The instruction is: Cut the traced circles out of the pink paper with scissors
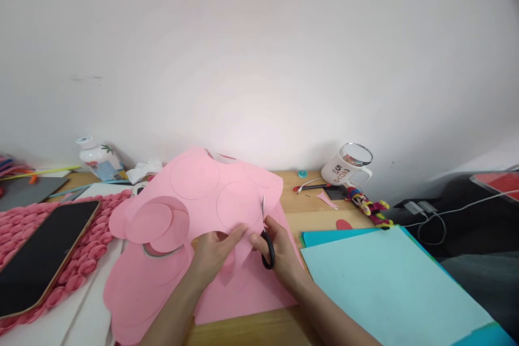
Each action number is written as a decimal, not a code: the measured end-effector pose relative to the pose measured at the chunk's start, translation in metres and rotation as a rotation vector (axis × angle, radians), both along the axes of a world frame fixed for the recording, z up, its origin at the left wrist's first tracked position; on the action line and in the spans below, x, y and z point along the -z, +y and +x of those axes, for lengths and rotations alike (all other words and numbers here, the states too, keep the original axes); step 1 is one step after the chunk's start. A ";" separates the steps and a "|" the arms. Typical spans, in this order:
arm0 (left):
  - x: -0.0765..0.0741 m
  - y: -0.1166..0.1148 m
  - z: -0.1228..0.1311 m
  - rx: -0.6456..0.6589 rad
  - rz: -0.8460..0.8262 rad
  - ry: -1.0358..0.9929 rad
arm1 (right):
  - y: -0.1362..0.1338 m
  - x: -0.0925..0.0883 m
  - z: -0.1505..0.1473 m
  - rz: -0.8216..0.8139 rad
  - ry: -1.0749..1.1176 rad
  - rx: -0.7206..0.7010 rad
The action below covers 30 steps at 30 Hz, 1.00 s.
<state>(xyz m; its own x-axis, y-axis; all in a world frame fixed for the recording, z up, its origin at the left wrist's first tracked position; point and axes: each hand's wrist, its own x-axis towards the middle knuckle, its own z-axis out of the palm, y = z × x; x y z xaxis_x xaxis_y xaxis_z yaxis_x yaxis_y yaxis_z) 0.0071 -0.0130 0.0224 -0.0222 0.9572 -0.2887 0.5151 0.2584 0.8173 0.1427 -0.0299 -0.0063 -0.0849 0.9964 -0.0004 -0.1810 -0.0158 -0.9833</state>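
A large pink paper sheet with drawn circles and curved cut-outs stands raised in front of me. My left hand grips its lower edge, thumb on the front and the fingers hidden behind. In my right hand is a pair of scissors with black handles, its blades pointing up at the sheet, beside the right side of a drawn circle. More pink paper lies flat under both hands. Cut pink circles rest in a loose pile at the left.
On the left, a phone lies on rows of pink paper rosettes. Light-blue paper covers the right front. A white mug, a small doll and a white bottle stand or lie near the wall.
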 end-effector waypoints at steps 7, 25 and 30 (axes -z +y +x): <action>0.003 0.003 -0.001 0.001 0.007 -0.012 | 0.001 0.000 0.000 -0.006 -0.041 0.010; 0.001 0.003 -0.002 0.001 0.028 0.005 | 0.001 -0.006 -0.001 -0.049 -0.102 0.050; 0.007 0.004 -0.003 0.002 0.107 -0.057 | 0.001 -0.003 -0.001 -0.052 -0.094 0.046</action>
<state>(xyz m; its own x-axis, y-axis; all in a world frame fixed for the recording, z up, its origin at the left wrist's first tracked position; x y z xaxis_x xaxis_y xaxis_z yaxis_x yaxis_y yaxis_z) 0.0038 -0.0085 0.0149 -0.0061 0.9827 -0.1853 0.4671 0.1667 0.8683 0.1416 -0.0288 -0.0031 -0.0360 0.9977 -0.0580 -0.0894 -0.0610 -0.9941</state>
